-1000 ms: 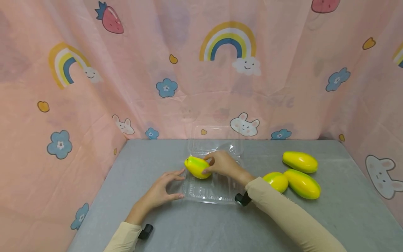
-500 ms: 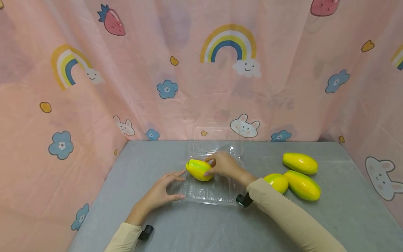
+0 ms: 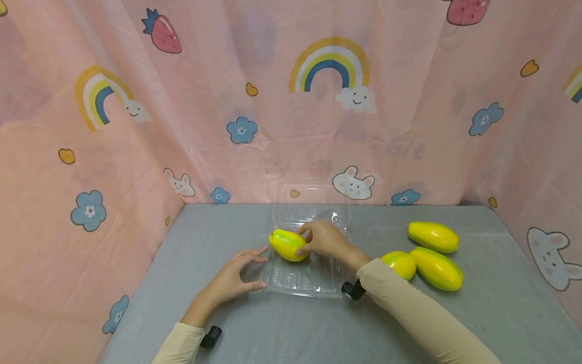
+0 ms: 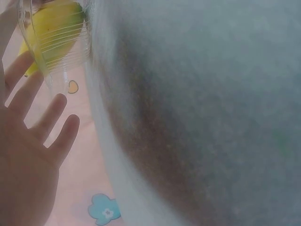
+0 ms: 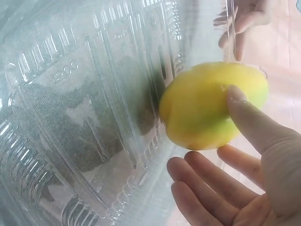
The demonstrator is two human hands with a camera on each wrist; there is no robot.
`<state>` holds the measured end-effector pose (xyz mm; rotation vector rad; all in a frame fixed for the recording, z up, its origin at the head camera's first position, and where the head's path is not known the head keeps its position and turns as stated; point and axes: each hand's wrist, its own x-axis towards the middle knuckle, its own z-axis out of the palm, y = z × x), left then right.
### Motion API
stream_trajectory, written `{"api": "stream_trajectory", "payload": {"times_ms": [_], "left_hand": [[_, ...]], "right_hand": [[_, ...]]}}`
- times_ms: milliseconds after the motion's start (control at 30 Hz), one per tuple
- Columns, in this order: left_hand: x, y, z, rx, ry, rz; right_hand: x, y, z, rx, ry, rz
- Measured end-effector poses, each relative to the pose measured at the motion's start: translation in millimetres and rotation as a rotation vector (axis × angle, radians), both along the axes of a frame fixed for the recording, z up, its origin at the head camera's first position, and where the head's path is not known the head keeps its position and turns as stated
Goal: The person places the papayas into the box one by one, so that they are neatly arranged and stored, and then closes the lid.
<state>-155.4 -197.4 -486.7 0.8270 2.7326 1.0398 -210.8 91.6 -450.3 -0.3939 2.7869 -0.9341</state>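
Observation:
A glossy yellow-green papaya (image 3: 286,245) is over the back left part of a clear plastic clamshell box (image 3: 302,283), its narrow end pointing left. My right hand (image 3: 326,239) pinches the fruit's right end. In the right wrist view the thumb (image 5: 251,117) presses one side of the papaya (image 5: 207,103), with fingers on the opposite side. My left hand (image 3: 231,275) rests along the box's left edge, fingers spread and nearly straight. Through the box's ribbed wall (image 4: 63,40), the left wrist view shows the papaya.
Three more papayas lie on the grey table (image 3: 291,333) at the right: one at the back (image 3: 433,236), one in front (image 3: 437,268), one partly behind the right sleeve (image 3: 399,265). The raised lid (image 3: 311,202) leans near the pink curtain (image 3: 204,101).
The papaya has shifted slightly right and down in the head view along with my right hand, and its tilt has lessened a little. My left hand stays at the box's edge.

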Motion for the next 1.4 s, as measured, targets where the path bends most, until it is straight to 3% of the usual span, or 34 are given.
{"api": "stream_trajectory", "payload": {"times_ms": [300,933,1400], "left_hand": [[-0.3,0.1,-0.7,0.005,0.008,-0.007],[-0.4,0.9,0.3,0.000,-0.012,-0.004],[1.6,3.4,3.9,-0.018,-0.010,0.005]], "right_hand": [[-0.1,-0.2,-0.5,-0.016,-0.031,-0.030],[-0.1,3.3,1.4,-0.038,-0.054,-0.013],[4.4,2.9,4.2,0.033,-0.076,0.047]]}}
